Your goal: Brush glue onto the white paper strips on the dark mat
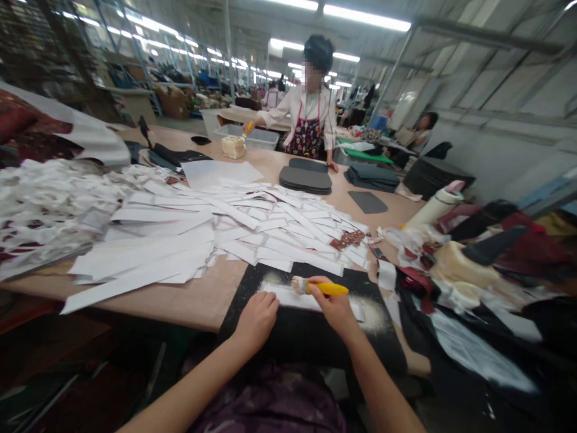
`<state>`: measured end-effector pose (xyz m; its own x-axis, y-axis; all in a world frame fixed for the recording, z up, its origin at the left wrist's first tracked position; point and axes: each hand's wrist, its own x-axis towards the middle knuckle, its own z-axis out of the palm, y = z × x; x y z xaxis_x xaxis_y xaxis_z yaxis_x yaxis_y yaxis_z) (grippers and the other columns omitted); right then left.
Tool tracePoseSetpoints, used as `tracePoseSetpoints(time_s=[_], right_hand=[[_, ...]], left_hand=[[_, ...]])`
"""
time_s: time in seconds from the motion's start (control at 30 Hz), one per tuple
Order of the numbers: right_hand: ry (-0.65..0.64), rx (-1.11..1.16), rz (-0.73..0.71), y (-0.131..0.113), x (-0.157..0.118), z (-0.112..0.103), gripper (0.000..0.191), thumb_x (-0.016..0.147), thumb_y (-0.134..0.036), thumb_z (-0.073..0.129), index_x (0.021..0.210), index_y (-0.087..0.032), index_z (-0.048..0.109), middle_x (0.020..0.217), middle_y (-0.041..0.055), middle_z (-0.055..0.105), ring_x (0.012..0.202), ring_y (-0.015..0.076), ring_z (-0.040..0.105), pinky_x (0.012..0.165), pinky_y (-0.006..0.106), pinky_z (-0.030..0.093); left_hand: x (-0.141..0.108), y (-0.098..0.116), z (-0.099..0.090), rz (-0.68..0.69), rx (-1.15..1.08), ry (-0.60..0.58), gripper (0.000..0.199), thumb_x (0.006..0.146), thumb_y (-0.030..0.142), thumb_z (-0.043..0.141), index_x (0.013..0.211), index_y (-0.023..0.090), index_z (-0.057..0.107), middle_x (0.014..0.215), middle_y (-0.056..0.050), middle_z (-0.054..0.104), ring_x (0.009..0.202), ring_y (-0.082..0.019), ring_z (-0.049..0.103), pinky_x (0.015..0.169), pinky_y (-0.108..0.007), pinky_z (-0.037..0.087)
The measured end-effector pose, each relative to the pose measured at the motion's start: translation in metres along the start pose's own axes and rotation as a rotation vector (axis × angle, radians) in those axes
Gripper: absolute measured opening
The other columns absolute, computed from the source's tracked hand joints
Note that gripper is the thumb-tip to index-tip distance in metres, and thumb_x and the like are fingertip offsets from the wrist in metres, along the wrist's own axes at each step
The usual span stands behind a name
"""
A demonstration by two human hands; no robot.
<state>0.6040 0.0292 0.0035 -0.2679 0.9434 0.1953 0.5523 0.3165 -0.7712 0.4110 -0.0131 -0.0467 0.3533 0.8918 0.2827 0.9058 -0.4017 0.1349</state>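
Observation:
My right hand (336,308) is closed around the yellow handle of a paintbrush (332,289). The brush's pale bristles point left and rest on or just above a white strip (285,296). That strip lies lengthwise on a black sheet (311,338) at the table's near edge, with whitish smears around it. On the strip's left end, my left hand (258,317) has its fingers curled and pressed together, holding the strip down. Part of the strip is hidden behind my right hand.
A heap of white strips (270,222) spreads beyond the black sheet; tangled scraps (49,204) lie at left. Across the table, a person (311,114) holds another brush by a cream block-shaped container (233,147). Dark stacked pieces (305,178), a bottle (435,204) and clutter stand right.

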Motion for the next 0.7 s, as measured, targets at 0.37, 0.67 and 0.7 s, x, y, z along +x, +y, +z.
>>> tracePoseSetpoints(time_s=[0.37, 0.67, 0.7], right_hand=[[0.338, -0.694, 0.493, 0.071, -0.051, -0.091, 0.037, 0.082, -0.042, 0.039, 0.079, -0.016, 0.065, 0.066, 0.0099, 0.065, 0.07, 0.0242, 0.062, 0.063, 0.031, 0.043], [0.263, -0.734, 0.439, 0.071, -0.068, -0.106, 0.034, 0.082, -0.039, 0.04, 0.09, -0.018, 0.065, 0.066, 0.0078, 0.064, 0.069, 0.0243, 0.062, 0.063, 0.031, 0.043], [0.296, -0.745, 0.42, 0.068, -0.062, -0.108, 0.034, 0.082, -0.04, 0.04, 0.089, -0.018, 0.065, 0.067, 0.0082, 0.064, 0.07, 0.0245, 0.062, 0.063, 0.031, 0.043]], left_hand=[[-0.007, 0.0, 0.011, 0.06, 0.093, 0.128, 0.023, 0.081, 0.01, 0.043, 0.095, 0.016, 0.06, 0.093, -0.008, 0.062, 0.09, -0.022, 0.054, 0.084, -0.038, 0.041], [-0.007, 0.005, 0.008, 0.019, 0.068, 0.165, 0.025, 0.081, 0.01, 0.042, 0.095, 0.016, 0.061, 0.095, -0.008, 0.063, 0.091, -0.022, 0.054, 0.092, -0.041, 0.033], [-0.006, 0.008, 0.01, 0.006, 0.066, 0.17, 0.026, 0.081, 0.01, 0.041, 0.097, 0.015, 0.061, 0.097, -0.009, 0.063, 0.093, -0.022, 0.054, 0.094, -0.041, 0.032]])
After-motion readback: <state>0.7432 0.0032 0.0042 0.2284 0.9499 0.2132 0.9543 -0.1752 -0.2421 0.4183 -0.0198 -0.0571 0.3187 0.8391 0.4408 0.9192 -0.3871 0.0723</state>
